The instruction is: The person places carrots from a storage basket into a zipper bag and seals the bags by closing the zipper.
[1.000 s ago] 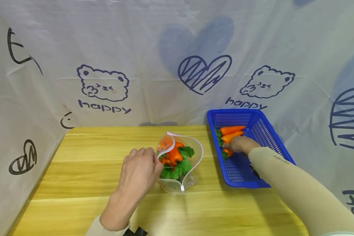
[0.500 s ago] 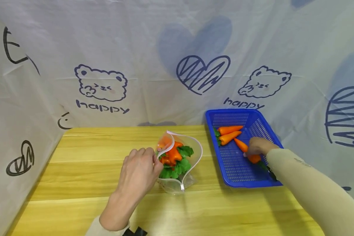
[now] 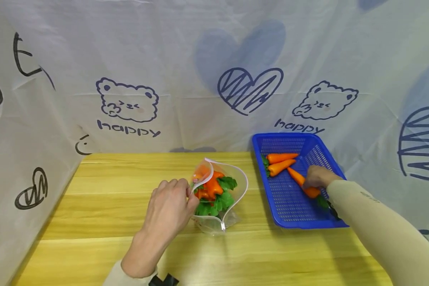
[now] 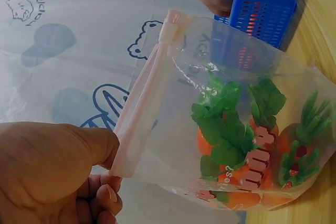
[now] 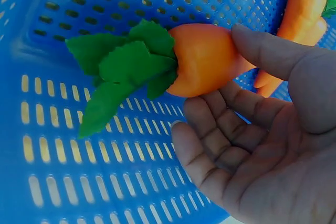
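Observation:
My left hand (image 3: 169, 208) pinches the pink-edged rim of a clear zip bag (image 4: 152, 145) between thumb and fingers. Through the plastic show several orange carrots (image 3: 211, 187) with green leaves, and the bag's mouth gapes. Inside the blue basket (image 3: 274, 208) to the right, my right hand (image 3: 317, 177) holds a carrot (image 5: 205, 59) with its thumb on one side and curled fingers on the other. That carrot's leafy top points toward the basket's near right corner. Two more carrots (image 3: 281, 167) lie against the basket's left wall.
The wooden table (image 3: 111, 174) carries both bag and basket. A white printed cloth (image 3: 186, 119) hangs behind the table and along its left side. A white slider (image 3: 223, 226) sits at the near end of the bag's zip.
My right hand has moved from the basket's left side toward its right side, bringing a carrot along. Over the last half second it hardly shifts. The left hand keeps its hold on the bag.

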